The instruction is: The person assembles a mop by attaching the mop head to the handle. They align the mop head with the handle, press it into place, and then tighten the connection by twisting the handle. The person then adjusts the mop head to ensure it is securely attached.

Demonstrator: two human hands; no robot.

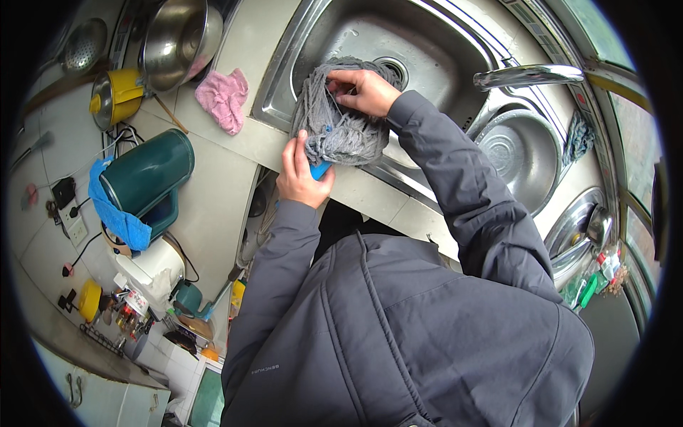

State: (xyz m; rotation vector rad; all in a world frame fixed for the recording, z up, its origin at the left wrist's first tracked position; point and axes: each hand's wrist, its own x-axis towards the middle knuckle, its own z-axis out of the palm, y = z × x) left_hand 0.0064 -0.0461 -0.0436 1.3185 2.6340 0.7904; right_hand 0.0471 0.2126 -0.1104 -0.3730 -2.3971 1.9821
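A grey mop head (348, 142) with stringy strands lies over the near left edge of the steel sink (455, 50). My left hand (302, 178) grips its near side, with the fingers up against the strands and the thumb by a blue part (319, 170) under them. From the right, my right hand (368, 92) reaches over the top, its fingers curled and closed among the strands. The fingertips are partly hidden there. Behind the mop head, the sink drain (390, 70) shows in part.
The faucet (530, 76) juts over the sink's right side, near a steel basin (519, 146). A pink cloth (223, 99) lies left of the sink. Farther left are a large steel pot (178, 43), a yellow pot (117, 98) and a green thermos jug (149, 171).
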